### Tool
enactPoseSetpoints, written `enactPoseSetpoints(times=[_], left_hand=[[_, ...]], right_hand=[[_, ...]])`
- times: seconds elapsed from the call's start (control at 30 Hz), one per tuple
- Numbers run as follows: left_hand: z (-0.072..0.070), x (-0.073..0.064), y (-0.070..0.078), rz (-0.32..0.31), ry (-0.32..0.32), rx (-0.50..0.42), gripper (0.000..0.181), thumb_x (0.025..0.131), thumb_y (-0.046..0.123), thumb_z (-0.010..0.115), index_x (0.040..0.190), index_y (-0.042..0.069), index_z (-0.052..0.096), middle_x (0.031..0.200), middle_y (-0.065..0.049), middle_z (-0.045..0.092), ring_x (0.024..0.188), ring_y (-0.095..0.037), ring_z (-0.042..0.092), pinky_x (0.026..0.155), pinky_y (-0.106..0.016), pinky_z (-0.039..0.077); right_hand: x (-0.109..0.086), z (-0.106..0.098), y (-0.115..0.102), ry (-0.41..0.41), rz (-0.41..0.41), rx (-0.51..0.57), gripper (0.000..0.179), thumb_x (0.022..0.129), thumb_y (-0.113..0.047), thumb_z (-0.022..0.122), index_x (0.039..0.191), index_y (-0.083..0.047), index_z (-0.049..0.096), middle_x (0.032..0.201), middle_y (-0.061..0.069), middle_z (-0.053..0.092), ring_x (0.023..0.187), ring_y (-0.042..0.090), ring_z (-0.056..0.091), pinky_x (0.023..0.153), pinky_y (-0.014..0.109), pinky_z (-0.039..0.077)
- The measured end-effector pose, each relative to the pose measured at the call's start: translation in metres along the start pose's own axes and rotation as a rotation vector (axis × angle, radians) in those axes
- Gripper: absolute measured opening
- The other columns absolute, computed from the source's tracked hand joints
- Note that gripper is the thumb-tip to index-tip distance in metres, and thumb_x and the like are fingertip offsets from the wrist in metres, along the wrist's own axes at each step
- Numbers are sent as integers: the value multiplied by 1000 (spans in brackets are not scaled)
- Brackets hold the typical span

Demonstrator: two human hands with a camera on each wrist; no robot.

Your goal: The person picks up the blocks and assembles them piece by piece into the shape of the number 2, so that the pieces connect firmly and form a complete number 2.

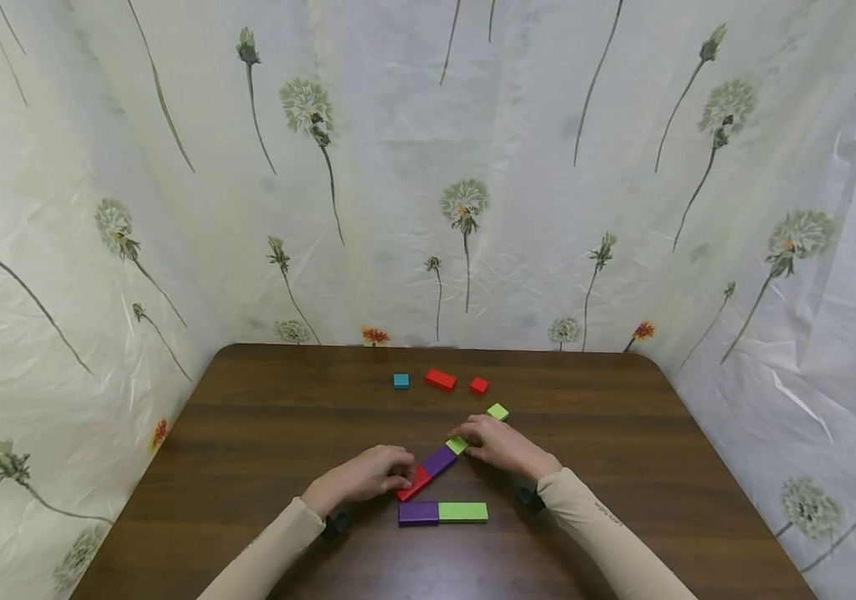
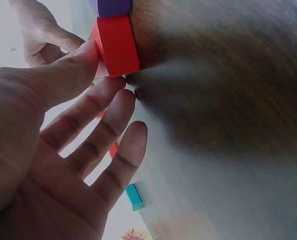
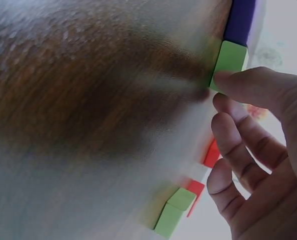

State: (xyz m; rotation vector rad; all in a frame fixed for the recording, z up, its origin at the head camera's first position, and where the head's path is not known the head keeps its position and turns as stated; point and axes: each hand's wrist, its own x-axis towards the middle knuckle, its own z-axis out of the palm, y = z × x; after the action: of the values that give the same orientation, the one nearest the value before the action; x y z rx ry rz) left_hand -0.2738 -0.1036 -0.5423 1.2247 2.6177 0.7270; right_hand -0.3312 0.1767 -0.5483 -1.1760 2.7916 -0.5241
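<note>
A diagonal row of blocks lies on the table, made of a red block, a purple block and a light green block set end to end. My left hand pinches the red block at the row's near end with thumb and forefinger; its other fingers are spread loosely in the left wrist view. At the far end, my right hand holds the green block between thumb and forefinger. Nearer to me, a second purple block and a longer green block lie end to end.
Just past the right hand lies a separate green block. Farther back are a blue block, a longer red block and a small red one. A flowered curtain surrounds the dark wooden table.
</note>
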Motion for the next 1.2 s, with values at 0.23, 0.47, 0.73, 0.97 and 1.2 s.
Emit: enactPoseSetpoints(times=[0.23,0.47,0.73,0.97,1.2], left_hand=[[-1,1,1,-5,-2,1,9,92,16,66,85,16,60,83,9,56,74,-1,47,68,-17,42],[-2,0,0,-10,-9,-3,9,92,16,65,85,17,60,83,9,56,74,-1,47,68,-17,42],[-2,0,0,1,-1,2,9,92,16,65,85,17,60,83,9,56,74,-2,47,68,-17,42],[-1,-1,0,6,1,12,10,92,17,66,84,18,59,82,11,54,73,-1,46,67,-17,42],[0,-1,0,-4,-2,2,11,92,17,65,84,19,59,82,11,54,73,-2,47,67,-17,42]], right_hand=[[-1,-1,1,-2,-4,-6,35,89,-13,68,124,-20,65,110,-5,63,97,8,56,81,28,48],[-1,-3,2,-28,33,18,37,90,-15,68,126,-21,63,115,-7,62,103,8,55,85,31,48],[-1,-3,4,-33,51,34,38,90,-14,68,127,-21,63,116,-6,62,104,9,55,87,32,48],[-4,-3,6,-27,53,58,39,90,-12,67,128,-19,62,111,-6,62,101,9,55,86,32,49],[-7,-6,9,-1,50,70,38,89,-10,68,127,-18,63,115,-5,63,106,11,57,90,35,49]])
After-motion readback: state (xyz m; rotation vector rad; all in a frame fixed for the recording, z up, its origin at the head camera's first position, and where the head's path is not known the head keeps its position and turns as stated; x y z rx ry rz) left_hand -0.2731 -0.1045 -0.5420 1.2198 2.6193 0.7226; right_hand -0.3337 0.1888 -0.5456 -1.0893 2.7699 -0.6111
